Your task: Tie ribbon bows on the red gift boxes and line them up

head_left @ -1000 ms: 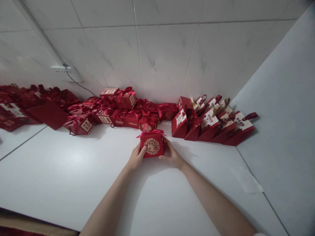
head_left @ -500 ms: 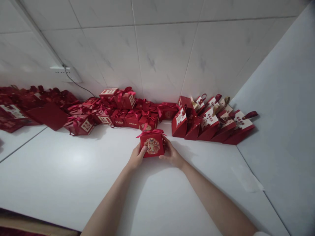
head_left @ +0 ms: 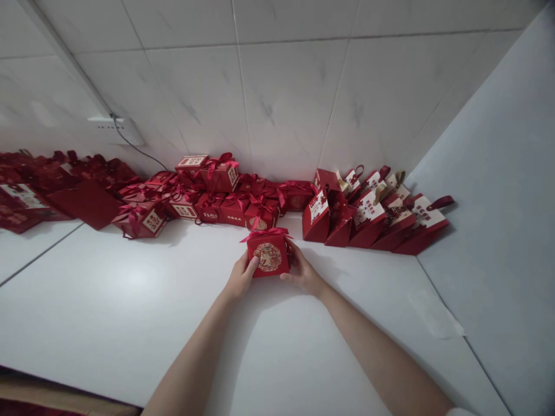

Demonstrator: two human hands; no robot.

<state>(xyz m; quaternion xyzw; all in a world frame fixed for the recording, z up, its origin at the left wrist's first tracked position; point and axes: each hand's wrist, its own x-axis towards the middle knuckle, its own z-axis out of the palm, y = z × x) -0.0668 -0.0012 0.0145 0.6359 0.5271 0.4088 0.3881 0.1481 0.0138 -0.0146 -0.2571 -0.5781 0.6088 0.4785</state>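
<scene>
The left hand (head_left: 240,277) is gripping the left side of a red box (head_left: 272,267), its thumb pressing on the front beside a round printed emblem (head_left: 269,256), while the right hand (head_left: 304,276) is holding the right side with its fingers partly hidden. The box, wearing a red ribbon bow (head_left: 265,233) on top, is sitting between both hands over the white table (head_left: 130,323), though whether its base is touching the surface cannot be told. Behind it, ribboned boxes (head_left: 234,209) are crowding along the tiled wall (head_left: 284,104), with slant-topped cartons (head_left: 366,222) standing to the right.
</scene>
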